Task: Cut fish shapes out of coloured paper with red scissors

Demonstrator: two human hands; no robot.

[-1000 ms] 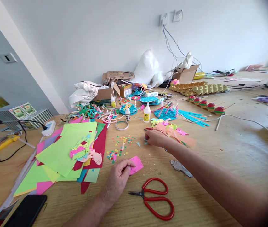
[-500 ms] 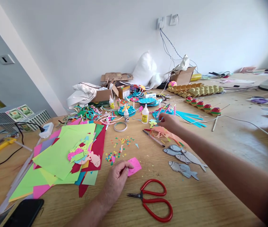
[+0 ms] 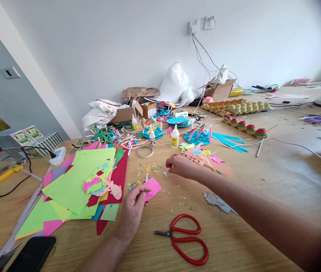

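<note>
Desk: wood-toned, carrying everything named below; the scissors [image 3: 187,239] lie on it at the near side, red handles spread to the right, dark blades pointing left.
Paper stack [image 3: 75,177]: well left of the scissors and farther back, light green sheets uppermost, small paper fish cut-outs on them.
Egg trays [image 3: 248,108]: far beyond the scissors, to the right, near the wall.
Phone [image 3: 31,253]: well left of the scissors, at the near edge of the view, screen dark.
Left hand [image 3: 133,202]: left of the scissors and a little beyond them, thumb and fingers pinched narrow on the pink paper [image 3: 154,187].
Right hand [image 3: 180,166]: beyond the scissors, fingers curled; cannot tell whether anything is in them. Orange scraps [image 3: 219,167] lie just beside it, on its right.
Grey fish [image 3: 218,201]: right of the scissors and beyond them, partly hidden by the right forearm.
Glue bottle [image 3: 174,138]: upright, far beyond the scissors, past the right hand.
Pink paper: beyond the scissors' blades, its near left corner in the left fingertips, the rest sticking out to the right; apart from the right hand, on its near left side.
Tape roll [image 3: 145,155]: flat, beyond the scissors and to the left.
Confetti [image 3: 150,168]: scattered beyond the scissors' blades, between the pink paper and the tape roll.
</note>
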